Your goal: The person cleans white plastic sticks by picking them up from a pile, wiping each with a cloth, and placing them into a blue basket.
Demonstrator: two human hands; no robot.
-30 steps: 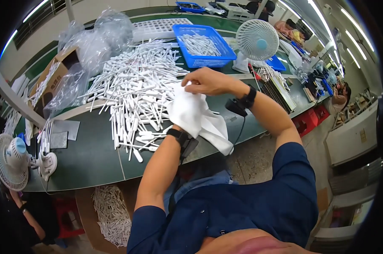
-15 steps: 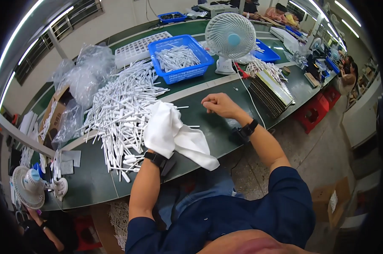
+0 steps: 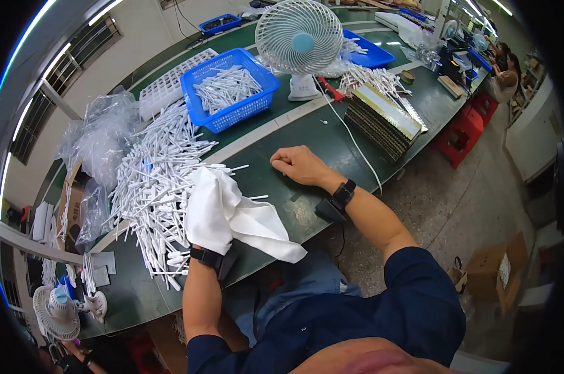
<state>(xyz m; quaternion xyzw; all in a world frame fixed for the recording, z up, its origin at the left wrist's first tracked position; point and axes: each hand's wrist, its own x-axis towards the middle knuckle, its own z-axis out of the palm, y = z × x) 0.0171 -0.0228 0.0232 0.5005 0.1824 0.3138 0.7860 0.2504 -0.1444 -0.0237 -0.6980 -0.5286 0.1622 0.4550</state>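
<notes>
Clock read from the white cloth, 12 toward the top of the view.

White cloth (image 3: 214, 209): soft, matte, thin-looking, draped in a rounded hump near the front edge of the surface (image 3: 266, 146). Broad folds; a loose tail fans out toward 4 o'clock and ends in a blunt corner.

Left hand: hidden beneath the hump, so cannot tell whether spread, narrowed or gripping. The wrist comes in from 6 o'clock, ringed by a black strap (image 3: 207, 256).

Right hand (image 3: 299, 166): at 2 o'clock, apart from the cloth, fingers curled into a loose fist, thumb folded in. Whether anything sits inside cannot be told. Black band (image 3: 343, 194) on the wrist.

At 9 to 11 o'clock, right beside the cloth, a heap of white sticks (image 3: 160, 193): slim, smooth, rigid-looking shafts, some with thicker, flattened ends, lying crisscrossed. A couple poke out past the cloth at 1 and 2 o'clock.

At 12, a blue basket (image 3: 232, 120), glossy plastic with perforated walls, holding more such sticks. At 11, a pale tray (image 3: 160, 96) with rows of pockets. At 10, crumpled clear plastic bags (image 3: 104, 137), shiny and creased.

At 1, a round fan (image 3: 299, 40) with a swirled grille and pale blue hub. Farther out at 2, stacked ribbed strips (image 3: 384, 115), metallic-looking on top. At 8, a smaller white fan (image 3: 57, 315).
</notes>
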